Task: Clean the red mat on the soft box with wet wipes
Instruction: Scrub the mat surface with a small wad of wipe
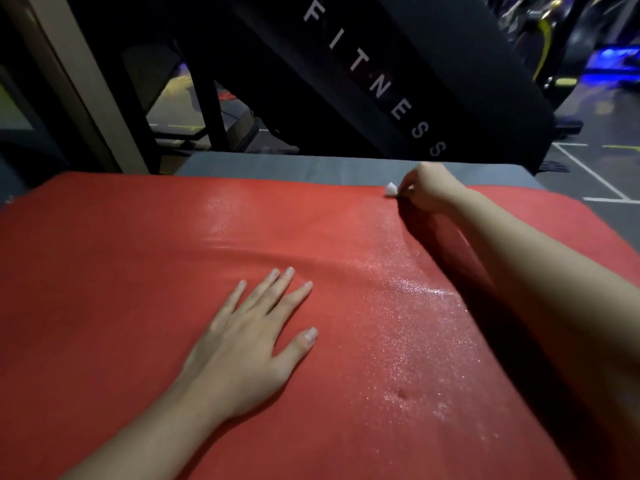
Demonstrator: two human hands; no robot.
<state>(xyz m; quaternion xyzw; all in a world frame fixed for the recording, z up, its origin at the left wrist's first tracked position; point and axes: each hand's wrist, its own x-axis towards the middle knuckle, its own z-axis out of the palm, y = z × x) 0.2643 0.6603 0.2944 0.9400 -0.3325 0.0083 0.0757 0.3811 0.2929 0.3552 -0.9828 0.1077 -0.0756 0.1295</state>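
With the left hand [242, 344] flat on the red mat [121, 244] atop the soft box [311, 166], the right hand [427, 188] pinches a wet wipe [391, 189] at the far edge, where the rippled mat could bunch.

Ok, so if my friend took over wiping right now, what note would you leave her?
Left hand: flat on the red mat, fingers spread, pressing it down.
Right hand: at the mat's far edge, pinching a small wet wipe against it.
The mat lies on the grey soft box.
Done: a shiny wet band runs from the far middle to the near right.
Left: the mat's left side looks dry, so it probably needs wiping next.
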